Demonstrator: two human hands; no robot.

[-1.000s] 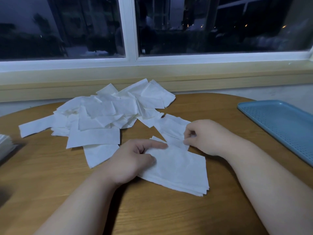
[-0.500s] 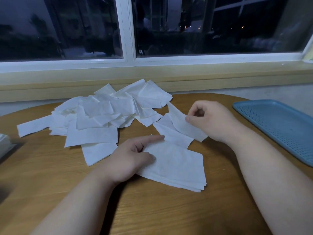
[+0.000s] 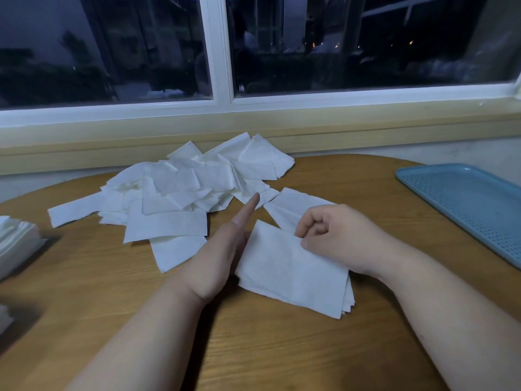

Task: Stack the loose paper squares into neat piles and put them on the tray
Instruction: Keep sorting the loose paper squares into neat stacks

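Two bare hands work at a small pile of white paper squares (image 3: 293, 275) lying near the middle of the round wooden bench (image 3: 253, 348). The left hand (image 3: 222, 249) stands on edge along the pile's left side, its fingers (image 3: 248, 207) straight and pressed together, pointing far. The right hand (image 3: 338, 235) is curled at the pile's far right corner, thumb and fingers pinching the paper there. One loose white square (image 3: 293, 204) lies just beyond the pile. A scattered heap of loose white paper squares (image 3: 180, 193) spreads over the far left. The blue perforated plastic tray (image 3: 465, 198) sits at the right edge, apart from the paper.
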